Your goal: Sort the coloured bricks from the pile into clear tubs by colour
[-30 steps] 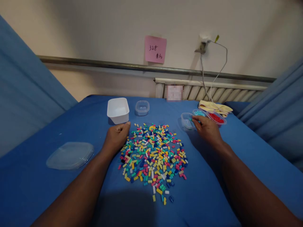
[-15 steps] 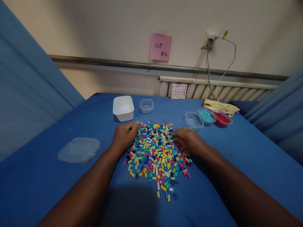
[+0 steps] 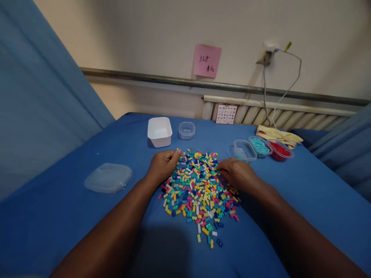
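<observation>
Many small toy building bricks (image 3: pixel 199 189) in mixed colours lie in a loose pile on the blue cloth (image 3: pixel 272 227). At the pile's upper left edge rests my left hand (image 3: pixel 164 166), its fingers curled and the thumb laid over them; what is inside, if anything, is hidden. My right hand (image 3: pixel 236 173) reaches in from the right, fingertips pinched together down among the bricks; whatever they grip is too small to make out. Just beyond it stands a clear plastic container (image 3: pixel 245 150) with a few green bricks inside.
Farther right are a container of light blue bricks (image 3: pixel 259 146), a container of red bricks (image 3: pixel 280 150) and a yellow cloth (image 3: pixel 278 135). Behind the pile stand a white tub (image 3: pixel 160 133) and a small clear container (image 3: pixel 186 130). Stacked clear lids (image 3: pixel 108 177) lie left.
My right hand has moved from the clear container, where it held a small green brick, back to the pile's right edge. My left hand stays by the pile. The view has turned left.
</observation>
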Available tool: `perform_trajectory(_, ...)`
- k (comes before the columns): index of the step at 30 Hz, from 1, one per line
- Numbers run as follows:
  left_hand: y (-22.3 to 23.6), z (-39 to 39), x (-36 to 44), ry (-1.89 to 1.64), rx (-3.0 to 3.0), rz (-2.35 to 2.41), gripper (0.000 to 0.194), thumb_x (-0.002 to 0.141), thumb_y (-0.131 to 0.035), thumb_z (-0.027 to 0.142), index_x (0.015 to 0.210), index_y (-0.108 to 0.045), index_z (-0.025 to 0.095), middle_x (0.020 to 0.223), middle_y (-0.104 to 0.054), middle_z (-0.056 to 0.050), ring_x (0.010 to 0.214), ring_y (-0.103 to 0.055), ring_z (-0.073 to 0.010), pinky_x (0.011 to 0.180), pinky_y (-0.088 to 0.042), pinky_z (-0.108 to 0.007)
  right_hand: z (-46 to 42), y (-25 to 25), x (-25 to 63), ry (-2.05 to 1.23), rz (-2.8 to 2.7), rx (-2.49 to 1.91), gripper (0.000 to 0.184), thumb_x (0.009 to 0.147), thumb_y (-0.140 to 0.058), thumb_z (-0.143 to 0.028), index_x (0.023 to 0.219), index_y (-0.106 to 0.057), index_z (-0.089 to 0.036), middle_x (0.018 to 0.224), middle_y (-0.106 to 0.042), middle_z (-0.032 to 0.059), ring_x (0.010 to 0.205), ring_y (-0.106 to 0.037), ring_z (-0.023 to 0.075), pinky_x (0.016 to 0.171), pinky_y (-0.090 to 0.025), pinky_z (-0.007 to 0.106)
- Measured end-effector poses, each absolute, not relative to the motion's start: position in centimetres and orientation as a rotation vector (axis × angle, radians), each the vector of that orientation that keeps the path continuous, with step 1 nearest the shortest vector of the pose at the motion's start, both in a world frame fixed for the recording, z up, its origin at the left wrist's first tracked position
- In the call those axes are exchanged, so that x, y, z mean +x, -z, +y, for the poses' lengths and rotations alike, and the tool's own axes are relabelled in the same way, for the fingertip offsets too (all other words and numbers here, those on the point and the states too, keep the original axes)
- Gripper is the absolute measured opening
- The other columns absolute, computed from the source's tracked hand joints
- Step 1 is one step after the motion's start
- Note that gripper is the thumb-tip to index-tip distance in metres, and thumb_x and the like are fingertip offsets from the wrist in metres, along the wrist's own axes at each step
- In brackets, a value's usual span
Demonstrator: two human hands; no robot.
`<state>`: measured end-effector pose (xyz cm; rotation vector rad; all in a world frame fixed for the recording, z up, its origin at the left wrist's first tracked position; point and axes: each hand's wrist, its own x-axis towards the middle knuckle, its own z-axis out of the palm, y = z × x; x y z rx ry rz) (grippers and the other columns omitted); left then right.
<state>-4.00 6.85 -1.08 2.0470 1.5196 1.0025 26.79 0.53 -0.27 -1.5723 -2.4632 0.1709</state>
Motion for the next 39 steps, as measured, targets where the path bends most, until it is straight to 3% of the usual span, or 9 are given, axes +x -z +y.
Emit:
perform_trajectory(5,1.1,6.8,-4.1,-1.023,2.059,1.510,0.055,0.099,-0.050,0.055,0.057,-0.045,0.020,0.054,-0.039,0.003,0.055,-0.040,-0.0123,0.056,-0.024,-0.027,0.3,0.0,26.8,-0.141,-2.523,-1.569,0.019,0.100,-0.059,-0.019,0.093,-0.076,-0.022,0.095,-0.077,0.0057,0.094,-0.067,0.0230,0.080,-0.044,0.031)
perform_trajectory(11,1.5,7.0,-4.2,-1.006,2.070,1.513,0.056,0.099,-0.049,0.055,0.056,-0.045,0.020,0.053,-0.039,0.003,0.056,-0.041,-0.0128,0.056,-0.022,-0.027,-0.1,-0.1,26.7,-0.171,-2.497,-1.611,0.018,0.101,-0.059,-0.025,0.100,-0.077,-0.024,0.101,-0.078,0.0066,0.097,-0.069,0.0241,0.076,-0.043,0.031)
perform_trajectory(16,1.6,7.0,-4.3,-0.999,2.060,1.534,0.057,0.099,-0.048,0.058,0.057,-0.045,0.020,0.054,-0.039,0.003,0.056,-0.040,-0.0131,0.056,-0.022,-0.028,-0.1,-0.3,26.3,-0.184,-2.516,-1.676,0.023,0.102,-0.056,-0.024,0.087,-0.074,-0.022,0.092,-0.077,0.0063,0.092,-0.069,0.0227,0.071,-0.041,0.029)
perform_trajectory(20,1.5,6.9,-4.3,-1.002,2.048,1.534,0.058,0.100,-0.048,0.059,0.057,-0.045,0.020,0.054,-0.039,0.003,0.055,-0.040,-0.0126,0.056,-0.022,-0.028,-0.3,0.1,26.5,-0.190,-2.423,-1.614,0.023,0.104,-0.052,-0.024,0.095,-0.073,-0.019,0.097,-0.076,0.0089,0.094,-0.069,0.0240,0.077,-0.044,0.032)
perform_trajectory(23,1.6,6.9,-4.3,-1.021,2.041,1.519,0.058,0.100,-0.050,0.058,0.057,-0.046,0.019,0.054,-0.039,0.003,0.055,-0.040,-0.0123,0.056,-0.022,-0.028,-0.5,0.5,26.8,-0.321,-2.283,-1.489,0.022,0.104,-0.053,-0.028,0.102,-0.073,-0.020,0.101,-0.077,0.0083,0.093,-0.069,0.0234,0.079,-0.047,0.033)
perform_trajectory(27,1.5,6.9,-4.2,-1.055,2.007,1.486,0.058,0.099,-0.051,0.058,0.056,-0.046,0.019,0.054,-0.038,0.003,0.055,-0.040,-0.0119,0.057,-0.024,-0.028,-0.8,0.9,27.1,-0.650,-2.030,-1.397,0.025,0.102,-0.057,-0.038,0.097,-0.073,-0.021,0.084,-0.074,0.0030,0.074,-0.065,0.0192,0.067,-0.047,0.030)
perform_trajectory(29,1.4,6.9,-4.1,-1.060,1.979,1.488,0.058,0.098,-0.052,0.058,0.056,-0.045,0.019,0.054,-0.038,0.003,0.054,-0.039,-0.0120,0.056,-0.025,-0.028,-0.7,0.7,27.5,-0.685,-1.890,-1.379,0.027,0.100,-0.059,-0.042,0.096,-0.075,-0.021,0.083,-0.075,0.0027,0.073,-0.066,0.0193,0.068,-0.049,0.030)
perform_trajectory(39,1.3,7.2,-4.2,-1.048,1.996,1.499,0.058,0.098,-0.052,0.059,0.056,-0.046,0.019,0.053,-0.039,0.003,0.053,-0.040,-0.0121,0.055,-0.025,-0.028,2.5,0.4,34.5,0.086,-1.609,-1.524,0.029,0.097,-0.061,-0.041,0.103,-0.078,-0.018,0.100,-0.079,0.0124,0.092,-0.072,0.0284,0.086,-0.055,0.042)
